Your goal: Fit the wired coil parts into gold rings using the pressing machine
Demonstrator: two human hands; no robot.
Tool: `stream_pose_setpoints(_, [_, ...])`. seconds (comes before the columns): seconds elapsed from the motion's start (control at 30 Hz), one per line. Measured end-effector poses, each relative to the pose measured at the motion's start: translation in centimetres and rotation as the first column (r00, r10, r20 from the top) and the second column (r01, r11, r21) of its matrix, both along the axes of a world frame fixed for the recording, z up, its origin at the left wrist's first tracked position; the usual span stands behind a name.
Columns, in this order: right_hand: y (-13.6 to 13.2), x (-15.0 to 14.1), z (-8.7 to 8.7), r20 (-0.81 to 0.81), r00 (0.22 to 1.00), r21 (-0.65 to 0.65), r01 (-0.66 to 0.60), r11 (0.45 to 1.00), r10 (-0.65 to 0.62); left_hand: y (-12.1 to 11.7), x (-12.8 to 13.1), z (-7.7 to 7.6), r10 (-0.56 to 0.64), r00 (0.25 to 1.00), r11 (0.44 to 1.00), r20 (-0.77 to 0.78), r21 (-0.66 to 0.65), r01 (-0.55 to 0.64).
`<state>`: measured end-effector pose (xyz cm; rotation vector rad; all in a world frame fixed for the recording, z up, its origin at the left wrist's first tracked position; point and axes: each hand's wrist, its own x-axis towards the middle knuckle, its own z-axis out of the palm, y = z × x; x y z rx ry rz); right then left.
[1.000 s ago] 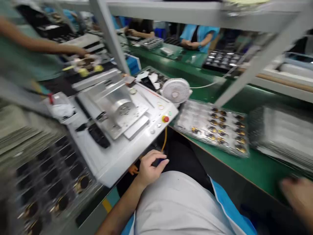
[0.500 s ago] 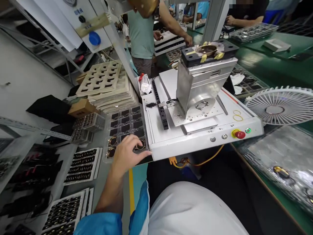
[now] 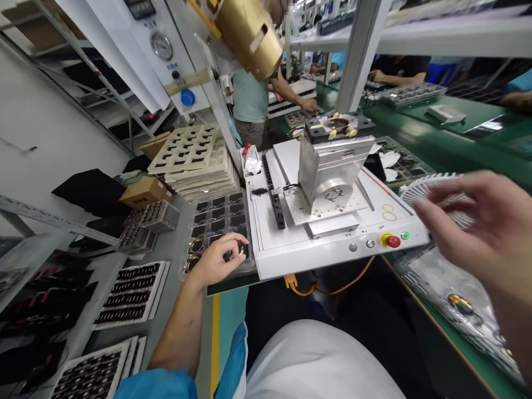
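My left hand [image 3: 219,260] is over the near right corner of a clear plastic tray [image 3: 185,233]. Its fingers are curled in, with thumb and fingertips closed at a round gold-rimmed part that they mostly hide. Two more gold-rimmed round parts [image 3: 195,246] sit in the tray's left pockets, and dark squares fill the pockets behind. At the right side, my right hand [image 3: 477,221] is raised in front of a white fan [image 3: 415,191], blurred; thumb and fingers are apart, with nothing visible between them.
A white machine [image 3: 266,260] carries a metal block with a black fixture [image 3: 338,128] on top, plus a red button [image 3: 393,241]. A gold cylinder [image 3: 253,41] hangs above. Stacked beige trays [image 3: 187,147] stand left. Bagged trays [image 3: 436,277] lie right. Co-workers are at the back.
My right hand has come into view at the right. My left hand's fingers have curled inward at the tray's corner. The camera view has tilted up, showing more of the gold cylinder.
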<state>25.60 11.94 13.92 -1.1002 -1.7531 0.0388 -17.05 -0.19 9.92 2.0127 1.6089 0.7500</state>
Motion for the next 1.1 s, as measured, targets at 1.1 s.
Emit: stream_pose_setpoints(1.1, [0.8,1.2,0.0,-0.497,0.780,-0.244,-0.546,0.802,0.380,20.4,15.5,14.5,-0.115,0.958,0.849,-0.264,0.475,0.233])
